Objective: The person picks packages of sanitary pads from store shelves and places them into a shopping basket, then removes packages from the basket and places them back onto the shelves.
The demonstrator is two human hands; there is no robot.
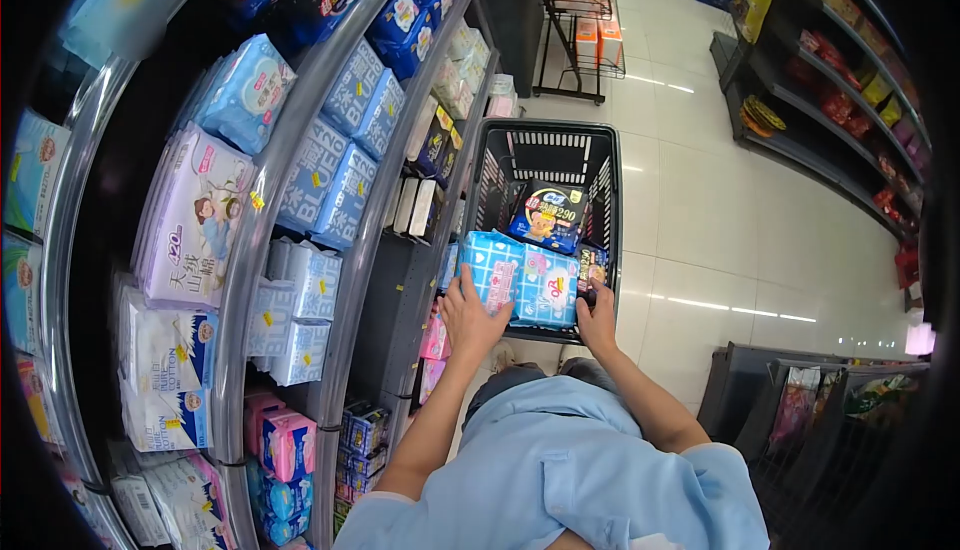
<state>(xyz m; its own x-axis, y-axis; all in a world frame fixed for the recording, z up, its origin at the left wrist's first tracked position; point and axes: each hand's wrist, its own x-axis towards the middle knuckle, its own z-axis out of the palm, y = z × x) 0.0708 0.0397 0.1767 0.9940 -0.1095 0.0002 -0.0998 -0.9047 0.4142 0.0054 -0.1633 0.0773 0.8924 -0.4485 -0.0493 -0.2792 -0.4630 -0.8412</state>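
My left hand [474, 316] grips the left side of a light-blue checked sanitary pad pack [490, 258], thumb along its near edge. A second light-blue sanitary pad pack [549, 288] lies right against it. My right hand [598, 322] is curled at the right edge of this second pack, fingertips partly hidden. Both packs are over the near end of a black shopping basket [614, 210]. Inside the basket, a dark-blue sanitary pad pack [547, 215] lies farther back, and a smaller dark pack [594, 260] shows at the right wall.
Shelves on the left hold rows of pads, including a lilac pack [198, 220] and blue packs [340, 190]. A wire rack [570, 25] stands ahead. More shelving [830, 60] lines the right, beyond the tiled floor [685, 220]. Dark bins [790, 400] stand at lower right.
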